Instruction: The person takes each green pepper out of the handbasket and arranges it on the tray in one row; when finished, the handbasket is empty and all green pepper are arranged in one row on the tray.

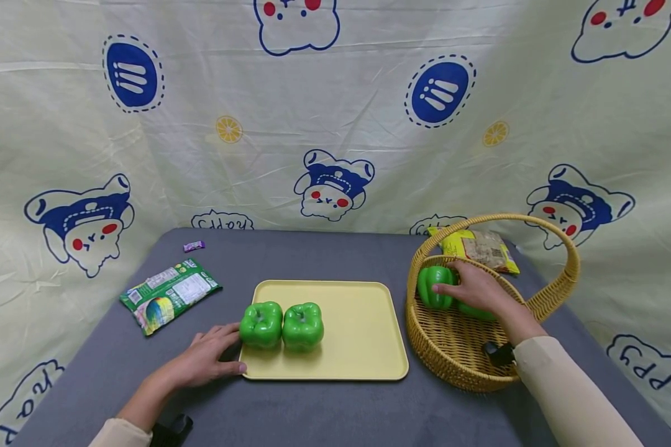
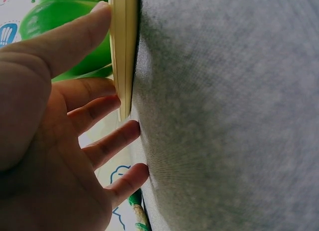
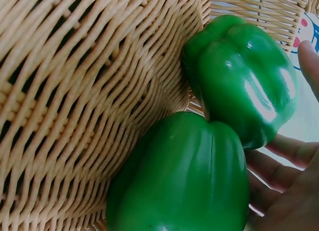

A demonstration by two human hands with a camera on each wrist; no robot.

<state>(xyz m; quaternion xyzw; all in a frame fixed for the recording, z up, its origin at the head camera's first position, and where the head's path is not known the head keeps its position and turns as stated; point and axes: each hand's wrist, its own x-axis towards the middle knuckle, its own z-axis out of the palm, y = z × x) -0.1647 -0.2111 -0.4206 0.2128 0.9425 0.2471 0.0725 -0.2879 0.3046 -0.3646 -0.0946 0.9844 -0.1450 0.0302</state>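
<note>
Two green bell peppers, a left one (image 1: 261, 325) and a right one (image 1: 303, 327), stand side by side on a pale yellow tray (image 1: 363, 329). My left hand (image 1: 215, 354) touches the tray's left rim, its fingers extended and the thumb on the near corner. Inside the wicker basket (image 1: 442, 354), my right hand (image 1: 477, 287) reaches around an upper bell pepper (image 3: 239, 81). In the right wrist view its thumb stands apart from that pepper, while the other fingers lie close to its side. A second bell pepper (image 3: 179, 176) lies beside it, partly under the hand in the head view.
A green snack packet (image 1: 170, 295) lies left of the tray, with a small purple wrapped candy (image 1: 194, 246) behind it. Behind the basket lies a yellow snack bag (image 1: 481, 248). The basket's tall handle (image 1: 571, 254) arches over its right side. A printed cloth hangs behind the grey table (image 1: 335, 410).
</note>
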